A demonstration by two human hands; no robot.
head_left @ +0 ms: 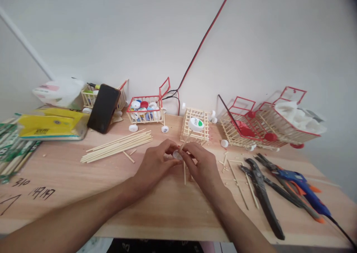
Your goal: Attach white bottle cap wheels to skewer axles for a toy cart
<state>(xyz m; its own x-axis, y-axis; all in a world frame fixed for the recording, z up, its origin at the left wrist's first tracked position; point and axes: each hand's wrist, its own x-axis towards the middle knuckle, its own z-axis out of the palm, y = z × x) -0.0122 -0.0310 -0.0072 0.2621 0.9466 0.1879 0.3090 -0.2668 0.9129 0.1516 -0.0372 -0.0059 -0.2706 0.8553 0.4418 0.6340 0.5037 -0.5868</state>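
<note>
White round plastic cap point(177, 155) and thin pale wooden stick point(186, 141), handheld
Left hand point(156, 159) pinching the cap's rim; right hand point(203, 165) clamped on the stick, beside the cap

This looks like a small craft workspace, though whether in a home or a workshop cannot be told: a wooden counter point(167, 208) stands against a plain wall point(156, 33). Toward its right edge lie a glue gun point(308, 193) and black cutters point(263, 197) beside wood scraps point(224, 167); small slatted carts point(199, 135) line the back edge, and handwritten figures point(42, 193) mark the surface near the front left corner.
</note>
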